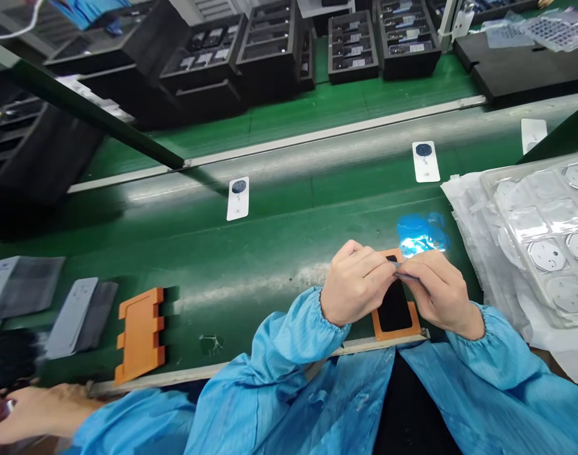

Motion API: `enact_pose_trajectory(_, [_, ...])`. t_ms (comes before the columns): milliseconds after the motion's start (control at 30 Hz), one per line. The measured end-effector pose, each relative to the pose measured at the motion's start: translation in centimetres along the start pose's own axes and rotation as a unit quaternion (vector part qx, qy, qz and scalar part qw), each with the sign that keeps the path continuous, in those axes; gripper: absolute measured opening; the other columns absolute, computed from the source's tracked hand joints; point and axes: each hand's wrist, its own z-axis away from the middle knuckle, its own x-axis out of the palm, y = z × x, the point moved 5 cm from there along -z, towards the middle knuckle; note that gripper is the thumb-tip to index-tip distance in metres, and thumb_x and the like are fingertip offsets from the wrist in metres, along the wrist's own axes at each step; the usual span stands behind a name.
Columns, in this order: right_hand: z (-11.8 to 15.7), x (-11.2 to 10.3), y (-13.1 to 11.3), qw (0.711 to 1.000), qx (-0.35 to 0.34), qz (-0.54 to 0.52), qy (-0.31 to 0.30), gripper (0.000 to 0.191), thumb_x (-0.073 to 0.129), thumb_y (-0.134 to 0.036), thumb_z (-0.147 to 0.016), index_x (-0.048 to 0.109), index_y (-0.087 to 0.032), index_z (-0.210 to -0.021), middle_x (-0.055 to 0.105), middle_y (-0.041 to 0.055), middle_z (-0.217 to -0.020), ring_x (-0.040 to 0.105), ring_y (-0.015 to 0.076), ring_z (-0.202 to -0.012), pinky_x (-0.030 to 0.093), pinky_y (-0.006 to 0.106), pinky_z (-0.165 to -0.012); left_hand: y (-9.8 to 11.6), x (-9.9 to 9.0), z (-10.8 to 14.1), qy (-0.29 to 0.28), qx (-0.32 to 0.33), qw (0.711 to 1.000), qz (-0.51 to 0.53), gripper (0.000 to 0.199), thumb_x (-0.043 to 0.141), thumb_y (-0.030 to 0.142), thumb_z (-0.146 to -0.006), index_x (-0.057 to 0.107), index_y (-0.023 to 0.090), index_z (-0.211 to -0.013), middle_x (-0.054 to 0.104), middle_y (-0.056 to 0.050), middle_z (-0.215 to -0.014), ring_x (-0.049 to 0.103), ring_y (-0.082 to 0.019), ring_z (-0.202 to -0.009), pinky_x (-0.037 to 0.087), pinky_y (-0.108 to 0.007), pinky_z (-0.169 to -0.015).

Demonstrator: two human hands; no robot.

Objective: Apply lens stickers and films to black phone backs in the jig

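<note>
My left hand (pixel 358 284) and my right hand (pixel 439 291) meet fingertip to fingertip in a pinch. Between them shows a small, thin grey-blue piece (pixel 403 273), mostly covered by the fingers, so its kind is unclear. Directly below lies an orange fixture (pixel 377 323) with a black rectangular inset (pixel 397 309), partly hidden by both hands. Just beyond my right hand, clear blue film pieces (pixel 419 234) are scattered on the green work surface (pixel 279 253).
On the right, a clear tray (pixel 526 221) of round white parts rests on white sheets. White cards (pixel 238 198) with dark discs lie along the belt. Leftward are another orange fixture (pixel 140 335), grey plates (pixel 73 316) and a co-worker's hand (pixel 42 414). Black trays (pixel 353 47) stand behind.
</note>
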Motion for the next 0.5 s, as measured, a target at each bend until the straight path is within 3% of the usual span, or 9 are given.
enact_pose_trajectory(133, [-1.5,0.5,0.8,1.000,0.009,-0.021,0.007,0.017,0.060,-0.013,-0.098,0.068,-0.025,-0.107,0.075,0.0041,-0.091,0.069,0.0193,-0.080,0.053,0.036,-0.072,-1.8,-0.1,-0.5,0.025,0.017,0.999,0.014,0.014,0.062,0.020,-0.101,0.067,0.020,-0.088,0.077,0.000,-0.082,0.069,-0.014,-0.077,0.042,-0.035,-0.073])
enact_pose_trajectory(200, [-3.5,0.9,2.8,0.998,0.036,-0.049,-0.020,0.007,0.061,-0.024,-0.101,0.068,-0.025,-0.104,0.075,0.0039,-0.094,0.069,0.0195,-0.085,0.054,0.035,-0.078,-3.9,0.1,-1.2,0.029,-0.006,0.999,0.039,0.014,0.063,0.024,-0.102,0.069,0.021,-0.091,0.078,-0.001,-0.085,0.070,-0.015,-0.081,0.044,-0.034,-0.075])
enact_pose_trajectory(300, [-8.1,1.7,9.6,0.984,0.160,-0.062,-0.042,0.024,0.055,-0.044,-0.104,0.067,-0.024,-0.109,0.073,0.0064,-0.108,0.068,0.0210,-0.100,0.055,0.036,-0.090,-10.0,1.3,-2.8,0.079,-0.167,0.973,0.140,0.018,0.070,0.035,-0.098,0.071,0.021,-0.087,0.077,-0.002,-0.085,0.070,-0.017,-0.080,0.048,-0.031,-0.076])
enact_pose_trajectory(333, [-9.7,1.8,12.6,0.975,0.218,-0.041,-0.031,0.030,0.052,-0.047,-0.105,0.065,-0.022,-0.113,0.072,0.0083,-0.114,0.067,0.0214,-0.103,0.054,0.036,-0.092,-12.6,2.0,-3.5,0.114,-0.241,0.943,0.200,0.020,0.072,0.038,-0.095,0.070,0.020,-0.086,0.076,-0.003,-0.084,0.070,-0.017,-0.079,0.050,-0.030,-0.075])
enact_pose_trajectory(400, [-12.4,1.6,18.6,0.936,0.343,0.074,-0.022,0.037,0.059,-0.050,-0.101,0.063,-0.017,-0.116,0.069,0.0127,-0.119,0.066,0.0227,-0.107,0.053,0.038,-0.098,-17.8,3.8,-5.1,0.195,-0.368,0.846,0.332,0.023,0.074,0.039,-0.092,0.067,0.018,-0.090,0.076,-0.004,-0.088,0.070,-0.017,-0.079,0.053,-0.028,-0.075])
enact_pose_trajectory(467, [-14.6,1.4,22.8,0.922,0.368,0.119,-0.017,0.047,0.067,-0.052,-0.096,0.063,-0.011,-0.118,0.066,0.0175,-0.121,0.065,0.0250,-0.107,0.054,0.042,-0.099,-22.4,5.6,-7.0,0.242,-0.455,0.763,0.389,0.025,0.072,0.040,-0.094,0.064,0.017,-0.098,0.077,-0.007,-0.098,0.071,-0.016,-0.083,0.055,-0.027,-0.077])
enact_pose_trajectory(500, [-15.4,1.2,24.2,0.920,0.367,0.134,-0.017,0.048,0.068,-0.051,-0.096,0.064,-0.010,-0.120,0.066,0.0167,-0.123,0.066,0.0243,-0.107,0.055,0.043,-0.098,-24.2,6.3,-7.9,0.251,-0.474,0.749,0.389,0.026,0.070,0.040,-0.096,0.063,0.016,-0.100,0.077,-0.009,-0.101,0.071,-0.016,-0.085,0.055,-0.027,-0.078])
